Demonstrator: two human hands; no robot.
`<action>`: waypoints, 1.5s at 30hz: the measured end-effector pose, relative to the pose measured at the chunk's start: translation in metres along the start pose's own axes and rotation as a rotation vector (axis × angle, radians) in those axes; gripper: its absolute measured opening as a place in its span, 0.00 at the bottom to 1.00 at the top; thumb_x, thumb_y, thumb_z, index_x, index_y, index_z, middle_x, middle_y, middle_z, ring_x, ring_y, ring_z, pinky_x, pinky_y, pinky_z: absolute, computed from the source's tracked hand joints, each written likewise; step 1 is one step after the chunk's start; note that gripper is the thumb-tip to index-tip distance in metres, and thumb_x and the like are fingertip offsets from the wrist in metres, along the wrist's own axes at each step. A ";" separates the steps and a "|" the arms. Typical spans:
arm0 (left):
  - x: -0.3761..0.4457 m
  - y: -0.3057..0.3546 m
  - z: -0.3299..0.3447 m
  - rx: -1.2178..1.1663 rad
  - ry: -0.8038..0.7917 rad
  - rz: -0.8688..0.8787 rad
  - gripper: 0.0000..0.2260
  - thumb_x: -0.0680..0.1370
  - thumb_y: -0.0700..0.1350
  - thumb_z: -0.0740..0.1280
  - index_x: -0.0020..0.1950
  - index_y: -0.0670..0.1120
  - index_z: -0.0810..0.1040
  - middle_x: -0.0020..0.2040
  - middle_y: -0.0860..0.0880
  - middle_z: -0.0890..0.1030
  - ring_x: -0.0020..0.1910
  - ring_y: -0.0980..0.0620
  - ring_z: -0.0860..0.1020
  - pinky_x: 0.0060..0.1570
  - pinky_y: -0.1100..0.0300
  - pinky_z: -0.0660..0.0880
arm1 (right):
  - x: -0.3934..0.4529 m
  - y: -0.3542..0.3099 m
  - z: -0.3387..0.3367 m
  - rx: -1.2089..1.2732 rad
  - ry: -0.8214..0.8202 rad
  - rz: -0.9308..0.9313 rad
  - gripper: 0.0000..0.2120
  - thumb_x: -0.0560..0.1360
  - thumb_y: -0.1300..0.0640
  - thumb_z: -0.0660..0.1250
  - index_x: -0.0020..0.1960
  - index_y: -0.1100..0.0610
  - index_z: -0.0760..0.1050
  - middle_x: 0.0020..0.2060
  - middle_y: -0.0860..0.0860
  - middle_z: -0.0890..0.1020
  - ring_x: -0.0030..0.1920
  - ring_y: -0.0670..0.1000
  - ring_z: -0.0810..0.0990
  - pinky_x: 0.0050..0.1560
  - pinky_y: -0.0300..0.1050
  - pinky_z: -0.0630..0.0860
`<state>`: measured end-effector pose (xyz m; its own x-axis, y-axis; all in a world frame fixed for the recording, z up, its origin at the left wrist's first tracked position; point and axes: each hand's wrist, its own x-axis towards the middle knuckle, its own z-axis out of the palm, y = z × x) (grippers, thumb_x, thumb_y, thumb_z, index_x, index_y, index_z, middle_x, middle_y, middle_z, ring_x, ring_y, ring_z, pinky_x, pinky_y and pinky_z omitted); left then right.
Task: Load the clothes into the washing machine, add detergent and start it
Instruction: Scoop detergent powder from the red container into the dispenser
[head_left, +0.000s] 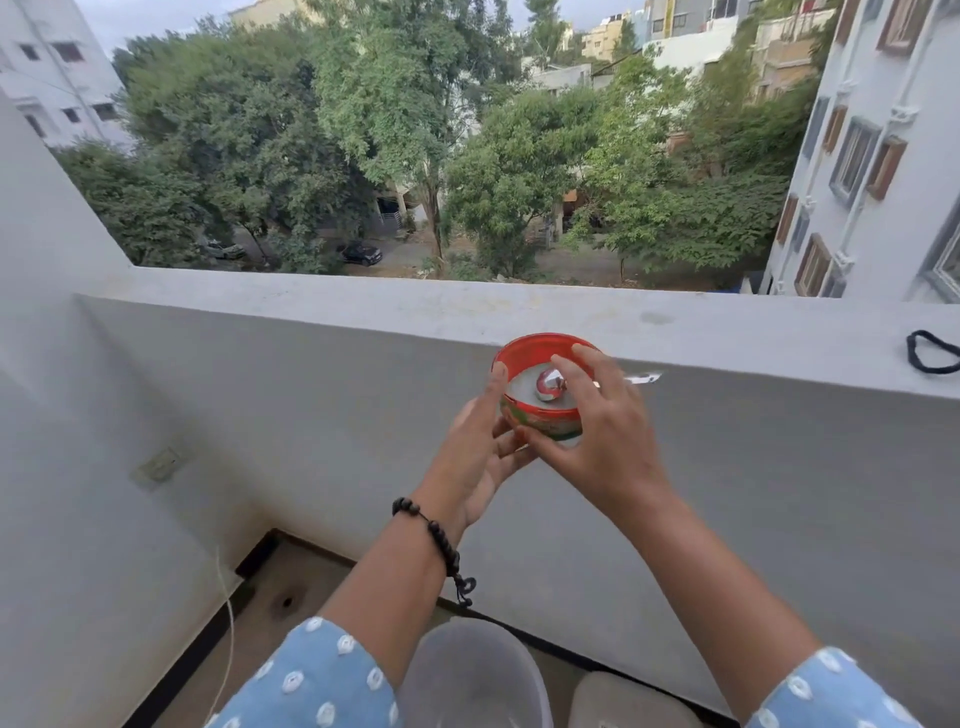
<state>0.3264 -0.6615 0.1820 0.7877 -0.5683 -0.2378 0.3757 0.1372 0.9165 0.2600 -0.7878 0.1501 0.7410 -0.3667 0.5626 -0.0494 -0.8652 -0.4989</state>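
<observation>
A round red tub (540, 415) of white detergent powder is held up in front of the balcony wall. Inside it lies a shiny metal spoon (550, 387) on the powder. My left hand (480, 447) cups the tub from the left and below, thumb on its rim. My right hand (597, 421) grips the tub's right side, its fingers curled over the rim above the spoon. No washing machine or clothes are in view.
A grey parapet wall (363, 322) runs across in front of me, with a black hair band (932, 352) on its ledge at the right. A wall socket (162, 464) sits low on the left. Two grey rounded objects (475, 675) lie below my arms.
</observation>
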 end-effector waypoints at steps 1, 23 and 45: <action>-0.005 -0.002 -0.010 -0.021 0.029 -0.015 0.22 0.76 0.58 0.67 0.63 0.44 0.77 0.53 0.42 0.85 0.49 0.49 0.84 0.46 0.58 0.82 | -0.005 -0.007 0.007 0.023 -0.024 -0.020 0.34 0.69 0.44 0.75 0.70 0.57 0.70 0.70 0.56 0.70 0.69 0.60 0.70 0.66 0.54 0.70; -0.129 -0.045 -0.191 -0.203 0.703 0.001 0.16 0.77 0.50 0.69 0.62 0.44 0.76 0.53 0.43 0.83 0.47 0.47 0.81 0.39 0.55 0.79 | -0.062 -0.106 0.109 0.267 -0.699 -0.249 0.14 0.79 0.60 0.65 0.61 0.47 0.80 0.50 0.47 0.82 0.37 0.40 0.71 0.44 0.38 0.70; -0.339 -0.071 -0.318 0.047 0.990 0.150 0.17 0.72 0.56 0.73 0.56 0.48 0.81 0.49 0.48 0.86 0.49 0.48 0.84 0.43 0.56 0.81 | -0.202 -0.278 0.154 0.303 -0.509 -0.699 0.19 0.74 0.56 0.55 0.53 0.46 0.83 0.34 0.43 0.79 0.31 0.48 0.79 0.25 0.37 0.70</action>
<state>0.1878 -0.2200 0.0952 0.8848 0.3869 -0.2597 0.2363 0.1077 0.9657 0.2271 -0.4206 0.0740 0.7454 0.4639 0.4788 0.6459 -0.6802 -0.3466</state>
